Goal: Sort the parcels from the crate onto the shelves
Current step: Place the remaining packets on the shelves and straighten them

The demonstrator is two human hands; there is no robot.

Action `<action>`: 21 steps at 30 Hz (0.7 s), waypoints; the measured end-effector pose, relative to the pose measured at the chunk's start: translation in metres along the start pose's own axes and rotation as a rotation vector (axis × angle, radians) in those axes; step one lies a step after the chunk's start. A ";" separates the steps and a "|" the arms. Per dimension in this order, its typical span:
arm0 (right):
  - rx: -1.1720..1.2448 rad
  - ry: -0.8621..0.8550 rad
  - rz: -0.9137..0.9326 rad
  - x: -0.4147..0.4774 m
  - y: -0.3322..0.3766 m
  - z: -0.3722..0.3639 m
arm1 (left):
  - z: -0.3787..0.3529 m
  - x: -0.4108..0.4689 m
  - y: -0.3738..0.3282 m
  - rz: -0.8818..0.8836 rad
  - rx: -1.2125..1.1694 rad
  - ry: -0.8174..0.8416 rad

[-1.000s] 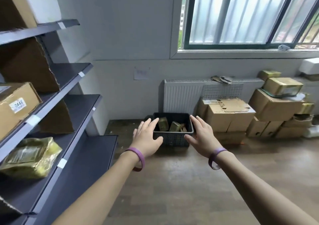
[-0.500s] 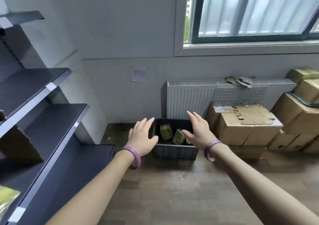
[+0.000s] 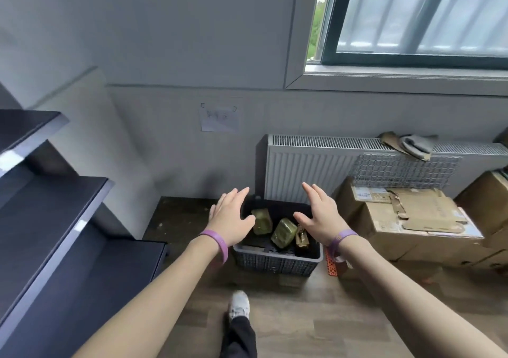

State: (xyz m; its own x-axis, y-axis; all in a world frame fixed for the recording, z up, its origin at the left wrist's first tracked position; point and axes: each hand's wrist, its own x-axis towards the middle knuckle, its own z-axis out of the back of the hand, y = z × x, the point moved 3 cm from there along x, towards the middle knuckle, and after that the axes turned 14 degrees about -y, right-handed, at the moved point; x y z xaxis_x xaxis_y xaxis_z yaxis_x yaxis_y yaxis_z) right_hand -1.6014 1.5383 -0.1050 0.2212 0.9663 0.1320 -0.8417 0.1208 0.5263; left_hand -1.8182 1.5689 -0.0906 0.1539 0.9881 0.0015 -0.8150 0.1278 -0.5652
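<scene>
"Where are the parcels lying?"

"Three parcels are sitting inside the dark crate on the wooden floor, just in front of the radiator. A green parcel is standing at the back left, a second green parcel is leaning in the middle, and a brownish parcel is touching it on the right."

"And what are the person's hands doing?"

"The left hand is hovering over the crate's left rim and the right hand over its right rim, both palms down. The fingers of both are stretching out straight and slightly spread, thumbs apart, gripping nothing."

"Where are the shelves standing?"

"The dark shelves are running along the left, near the crate. Cardboard boxes are sitting to its right, and a white shoe is stepping on the floor below it."
</scene>
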 end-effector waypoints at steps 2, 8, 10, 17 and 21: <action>-0.013 0.019 -0.031 0.031 -0.010 -0.015 | -0.013 0.042 0.003 -0.014 -0.011 0.021; -0.075 0.077 -0.128 0.140 -0.039 -0.066 | -0.058 0.181 0.019 0.004 -0.053 0.114; -0.091 0.108 -0.162 0.172 -0.049 -0.084 | -0.075 0.218 0.027 0.028 -0.062 0.157; -0.085 0.205 -0.281 0.244 -0.099 -0.148 | -0.151 0.305 0.048 0.067 -0.026 0.335; -0.100 0.294 -0.367 0.256 -0.156 -0.207 | -0.225 0.332 0.063 0.083 -0.024 0.402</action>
State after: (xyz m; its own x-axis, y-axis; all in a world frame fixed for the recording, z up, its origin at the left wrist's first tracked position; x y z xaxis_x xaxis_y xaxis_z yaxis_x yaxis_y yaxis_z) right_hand -1.5160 1.8140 -0.3274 0.3758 0.8775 -0.2979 -0.7804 0.4731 0.4088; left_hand -1.6928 1.8861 -0.3114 0.2980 0.8819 -0.3653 -0.8214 0.0420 -0.5688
